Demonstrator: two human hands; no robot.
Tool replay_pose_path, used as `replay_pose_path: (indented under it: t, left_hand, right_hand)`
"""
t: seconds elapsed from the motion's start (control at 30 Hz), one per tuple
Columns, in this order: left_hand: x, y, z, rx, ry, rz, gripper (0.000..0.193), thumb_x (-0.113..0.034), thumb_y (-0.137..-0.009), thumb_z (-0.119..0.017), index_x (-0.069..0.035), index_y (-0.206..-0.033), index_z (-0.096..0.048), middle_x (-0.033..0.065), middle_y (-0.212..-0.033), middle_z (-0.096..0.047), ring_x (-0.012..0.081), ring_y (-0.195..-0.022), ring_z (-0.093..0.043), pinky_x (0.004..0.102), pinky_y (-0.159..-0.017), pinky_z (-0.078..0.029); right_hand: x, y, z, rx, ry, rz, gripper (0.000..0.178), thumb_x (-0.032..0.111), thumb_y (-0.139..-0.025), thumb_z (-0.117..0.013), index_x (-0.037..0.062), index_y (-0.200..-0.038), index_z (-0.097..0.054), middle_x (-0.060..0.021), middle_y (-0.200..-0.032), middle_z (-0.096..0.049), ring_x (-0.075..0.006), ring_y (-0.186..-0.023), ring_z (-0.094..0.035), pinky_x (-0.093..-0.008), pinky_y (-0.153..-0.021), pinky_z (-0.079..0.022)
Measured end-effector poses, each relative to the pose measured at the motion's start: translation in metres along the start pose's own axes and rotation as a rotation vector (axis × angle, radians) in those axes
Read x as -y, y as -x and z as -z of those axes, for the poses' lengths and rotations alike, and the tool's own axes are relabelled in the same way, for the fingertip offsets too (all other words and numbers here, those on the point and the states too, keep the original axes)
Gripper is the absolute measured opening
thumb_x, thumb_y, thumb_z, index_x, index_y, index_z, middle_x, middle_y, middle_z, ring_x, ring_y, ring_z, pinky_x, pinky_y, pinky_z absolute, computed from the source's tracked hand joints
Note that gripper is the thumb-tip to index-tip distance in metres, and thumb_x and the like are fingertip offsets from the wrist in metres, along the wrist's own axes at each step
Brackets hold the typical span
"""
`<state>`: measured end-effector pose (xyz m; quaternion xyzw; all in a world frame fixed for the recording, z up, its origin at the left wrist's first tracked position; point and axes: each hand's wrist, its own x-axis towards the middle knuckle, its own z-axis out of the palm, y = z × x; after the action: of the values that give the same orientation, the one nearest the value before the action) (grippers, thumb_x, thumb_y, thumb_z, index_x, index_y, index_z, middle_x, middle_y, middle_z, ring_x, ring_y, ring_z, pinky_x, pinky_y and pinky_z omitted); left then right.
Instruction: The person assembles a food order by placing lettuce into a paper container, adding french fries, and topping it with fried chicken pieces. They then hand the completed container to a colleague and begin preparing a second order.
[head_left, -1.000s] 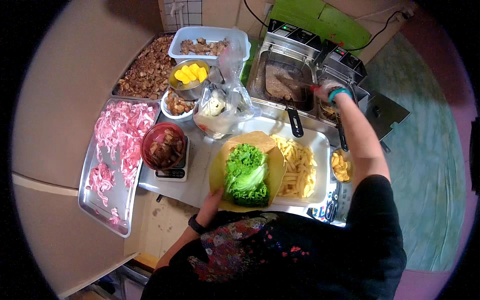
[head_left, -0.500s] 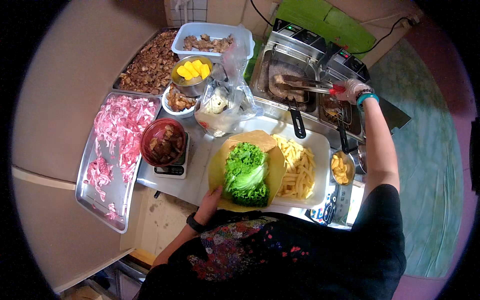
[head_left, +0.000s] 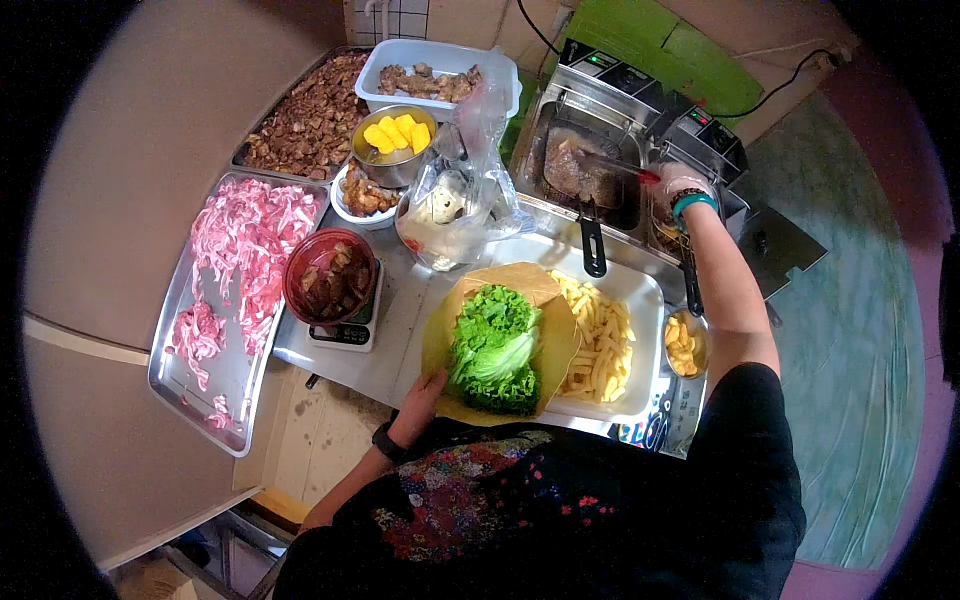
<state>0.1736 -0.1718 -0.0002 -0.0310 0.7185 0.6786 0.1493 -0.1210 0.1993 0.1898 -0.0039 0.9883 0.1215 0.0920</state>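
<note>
My left hand (head_left: 424, 394) grips the near left edge of an open brown paper wrapper (head_left: 556, 312). Leafy green lettuce (head_left: 495, 350) fills it, close in front of my body. At the right, my right hand (head_left: 684, 182) wears a clear glove and is closed around metal tongs (head_left: 648, 177) with red on the handle. The tongs reach left into the bubbling oil of a deep fryer (head_left: 556, 208); their tips are hard to make out, as is whether they hold anything. A fryer basket handle (head_left: 593, 250) sticks out toward me, below the tongs.
Fries (head_left: 602, 345) lie in a white tray beside the wrapper. Left stand a red bowl (head_left: 290, 262) of meat on a scale (head_left: 345, 338) and a tray (head_left: 236, 438) of raw sliced meat. Behind are a plastic bag (head_left: 490, 150), a metal bowl (head_left: 392, 170) and a blue tub (head_left: 505, 100).
My right hand has moved left and the tongs have dipped into the fryer. The pale piece seen at their tips before is no longer distinct. My left hand stays on the wrapper.
</note>
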Motion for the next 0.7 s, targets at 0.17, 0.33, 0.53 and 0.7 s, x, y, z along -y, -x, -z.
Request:
replay_pose_path:
  t: [0.17, 0.33, 0.53, 0.7]
  left_hand:
    - [0.018, -0.007, -0.002, 0.006, 0.019, -0.098, 0.044, -0.032, -0.09, -0.043, 0.005, -0.112, -0.045, 0.0075, -0.1, -0.053, 0.0148, -0.091, -0.047, 0.026, -0.081, -0.037]
    - [0.006, -0.009, 0.0, 0.027, 0.061, 0.13, 0.042, -0.031, -0.09, -0.043, 0.005, -0.111, -0.046, 0.0075, -0.096, -0.054, 0.0136, -0.088, -0.048, 0.0257, -0.079, -0.039]
    - [0.001, -0.002, -0.005, 0.017, 0.203, 0.004, 0.039, -0.031, -0.09, -0.042, 0.003, -0.108, -0.048, 0.0054, -0.097, -0.053, 0.0116, -0.087, -0.047, 0.0251, -0.077, -0.039]
    - [0.006, -0.003, -0.003, 0.008, 0.057, -0.027, 0.04, -0.03, -0.089, -0.043, 0.003, -0.11, -0.047, 0.006, -0.101, -0.052, 0.0129, -0.09, -0.047, 0.0254, -0.079, -0.039]
  right_hand:
    - [-0.002, -0.035, -0.033, 0.09, 0.022, -0.076, 0.039, 0.035, -0.076, -0.053, 0.0074, -0.102, -0.06, -0.0149, -0.108, -0.055, -0.0292, -0.101, -0.053, -0.0364, -0.086, -0.042]
    - [0.016, -0.029, -0.065, 0.038, -0.141, -0.102, 0.036, 0.031, -0.074, -0.052, 0.0062, -0.099, -0.059, -0.0177, -0.102, -0.057, -0.0315, -0.096, -0.055, -0.0372, -0.081, -0.044]
    - [-0.02, 0.013, -0.004, 0.086, -0.016, 0.092, 0.042, 0.035, -0.072, -0.057, 0.0143, -0.108, -0.056, -0.0159, -0.103, -0.058, -0.0306, -0.094, -0.055, -0.0369, -0.081, -0.044]
    - [-0.032, 0.041, 0.046, 0.124, 0.168, 0.059, 0.045, 0.032, -0.07, -0.057, 0.0144, -0.111, -0.054, -0.0151, -0.098, -0.059, -0.0297, -0.09, -0.056, -0.0361, -0.076, -0.045]
